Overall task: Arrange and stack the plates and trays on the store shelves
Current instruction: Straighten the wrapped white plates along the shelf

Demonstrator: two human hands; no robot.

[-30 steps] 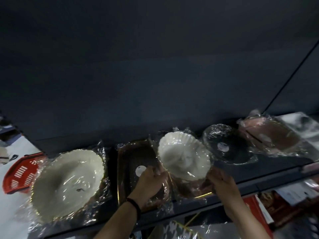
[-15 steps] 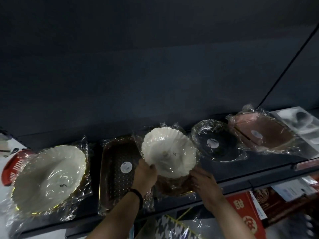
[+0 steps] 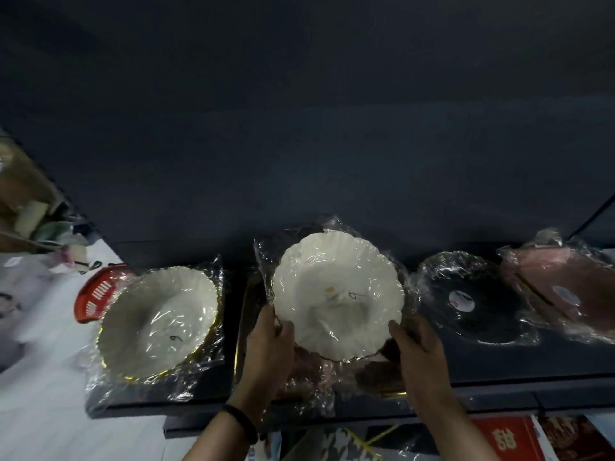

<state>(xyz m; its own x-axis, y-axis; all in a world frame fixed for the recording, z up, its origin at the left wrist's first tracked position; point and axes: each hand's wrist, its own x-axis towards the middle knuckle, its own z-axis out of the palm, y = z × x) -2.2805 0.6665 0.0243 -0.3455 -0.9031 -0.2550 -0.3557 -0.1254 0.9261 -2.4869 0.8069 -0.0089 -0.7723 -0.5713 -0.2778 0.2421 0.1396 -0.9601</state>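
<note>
A white scalloped plate wrapped in clear film is held over the dark shelf. My left hand grips its left rim with the thumb on top. My right hand holds its lower right rim. Under the plate lies a brown, gold-edged tray, mostly hidden. A second white plate with a gold rim lies wrapped to the left. A black wrapped plate and a pink wrapped tray lie to the right.
A red plastic basket sits on the pale floor at left, beyond the shelf's end. A dark back panel rises behind the shelf. Red printed boxes and other packaged goods fill the lower shelf at bottom right.
The white plate has been brought over the brown tray, covering most of it. Both hands moved with the plate and the view shifted, so all items appear further right.
</note>
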